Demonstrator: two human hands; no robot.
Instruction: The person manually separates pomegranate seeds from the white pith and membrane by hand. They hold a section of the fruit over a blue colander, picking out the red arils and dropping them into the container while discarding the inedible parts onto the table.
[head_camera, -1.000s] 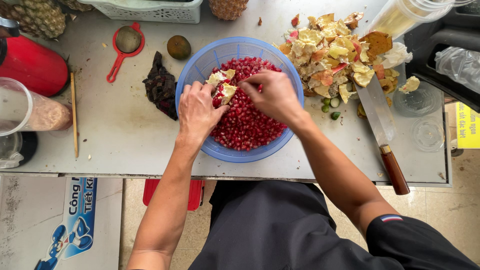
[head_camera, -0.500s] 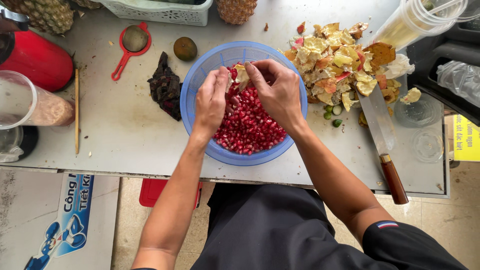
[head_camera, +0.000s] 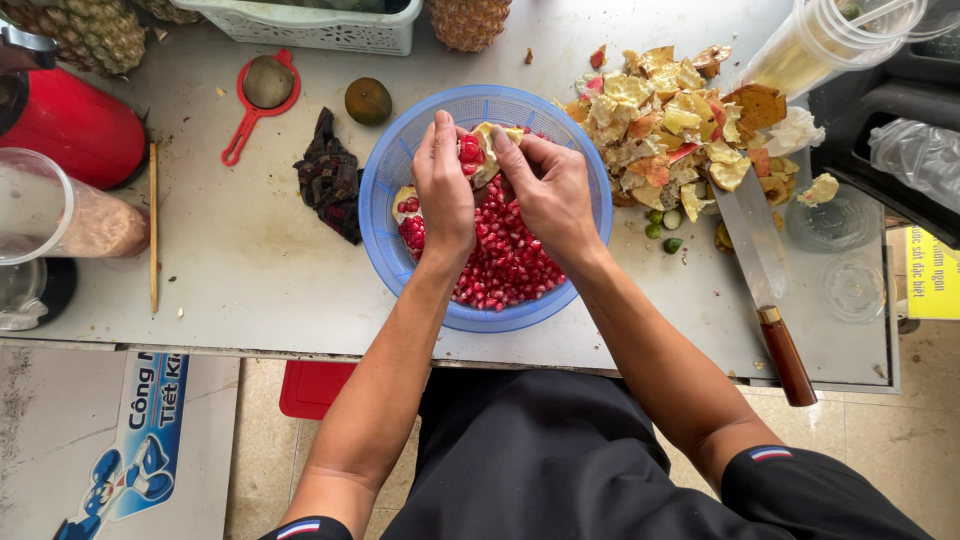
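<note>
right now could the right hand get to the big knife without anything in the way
Probably yes. The knife lies flat on the table just right of the blue basket, handle toward the person, nothing on it. But the right hand is busy holding a pomegranate piece with the left hand.

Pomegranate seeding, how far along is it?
Done: seeds cover the basket floor, and a heap of peels lies beside it. In hand: both hands, left and right, hold a pomegranate piece. Left: another seeded chunk by the left rim.
</note>
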